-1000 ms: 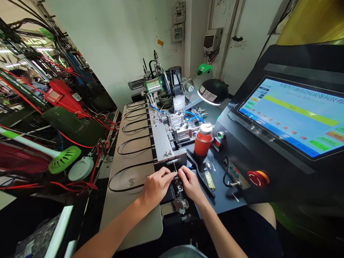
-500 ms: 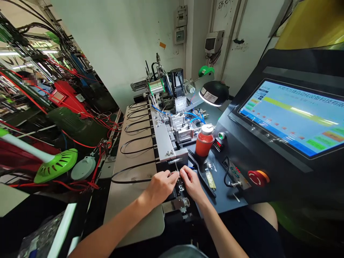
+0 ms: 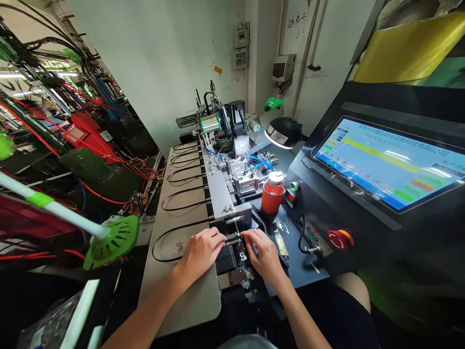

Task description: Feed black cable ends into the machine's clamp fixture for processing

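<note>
at the near end of the metal rail, two bare hands work almost tip to tip. left hand (image 3: 201, 249): palm down, thumb and fingers drawn to a pinch at the left end of a thin dark strip (image 3: 231, 239); grip seems light. right hand (image 3: 266, 252): fingers curled, a gap behind the thumb, tips at the strip's far end; whether they grip it or merely touch, cannot tell.

handling, as i judge it: fine fingertip work. keep the pinch close to the end, the strip level, both wrists low and steady; let the right tips guide while the left bears the piece. pushing hard or letting one side sag could skew it.

the strip lies between the hands, over the small metal fixture (image 3: 242, 255). long axis runs roughly left to right, crosswise to the rail, right end perhaps a touch farther away. which end is the front: too small to tell.

just beyond, flat metal plate (image 3: 220, 191). leftward, black cable loops (image 3: 153, 248) on a beige board (image 3: 196, 300). rightward, a brush (image 3: 258, 218), an orange-red bottle (image 3: 272, 198), then the lit screen (image 3: 388, 160).
</note>
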Available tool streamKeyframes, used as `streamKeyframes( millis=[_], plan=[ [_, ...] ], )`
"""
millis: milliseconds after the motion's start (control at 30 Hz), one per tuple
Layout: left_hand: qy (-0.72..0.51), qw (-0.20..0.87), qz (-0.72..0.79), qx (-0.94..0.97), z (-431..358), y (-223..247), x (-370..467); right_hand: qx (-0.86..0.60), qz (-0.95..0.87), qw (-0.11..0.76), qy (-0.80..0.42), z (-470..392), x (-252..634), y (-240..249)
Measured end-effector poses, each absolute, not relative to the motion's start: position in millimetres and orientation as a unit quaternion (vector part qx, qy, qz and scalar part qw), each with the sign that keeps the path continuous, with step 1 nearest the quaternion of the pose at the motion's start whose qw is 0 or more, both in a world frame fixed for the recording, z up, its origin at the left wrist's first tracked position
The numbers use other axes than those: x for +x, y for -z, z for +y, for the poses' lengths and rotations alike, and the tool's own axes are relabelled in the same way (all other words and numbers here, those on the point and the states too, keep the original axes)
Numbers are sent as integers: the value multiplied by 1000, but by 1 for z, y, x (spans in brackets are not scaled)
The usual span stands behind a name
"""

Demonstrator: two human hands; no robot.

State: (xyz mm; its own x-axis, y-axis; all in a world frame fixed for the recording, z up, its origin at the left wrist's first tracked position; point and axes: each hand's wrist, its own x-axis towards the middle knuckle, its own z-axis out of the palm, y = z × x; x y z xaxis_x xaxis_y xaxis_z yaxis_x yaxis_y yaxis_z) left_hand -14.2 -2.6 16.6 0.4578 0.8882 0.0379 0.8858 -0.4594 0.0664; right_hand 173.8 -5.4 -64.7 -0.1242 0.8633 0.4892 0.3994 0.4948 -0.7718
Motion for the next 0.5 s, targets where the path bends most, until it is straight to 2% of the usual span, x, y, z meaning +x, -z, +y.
streamKeyframes(
  millis=[133, 300, 500],
  plan=[
    [-18, 8, 513, 858, -2, -17, -15, -459, -713, 494, -193, -8, 178, 64],
    [-7, -14, 507, 862, -6, -18, -14, -453, -720, 486, -203, -10, 179, 63],
    [-5, -21, 511, 859, -3, -18, -18, -490, -678, 522, -164, -17, 188, 52]
  ],
)
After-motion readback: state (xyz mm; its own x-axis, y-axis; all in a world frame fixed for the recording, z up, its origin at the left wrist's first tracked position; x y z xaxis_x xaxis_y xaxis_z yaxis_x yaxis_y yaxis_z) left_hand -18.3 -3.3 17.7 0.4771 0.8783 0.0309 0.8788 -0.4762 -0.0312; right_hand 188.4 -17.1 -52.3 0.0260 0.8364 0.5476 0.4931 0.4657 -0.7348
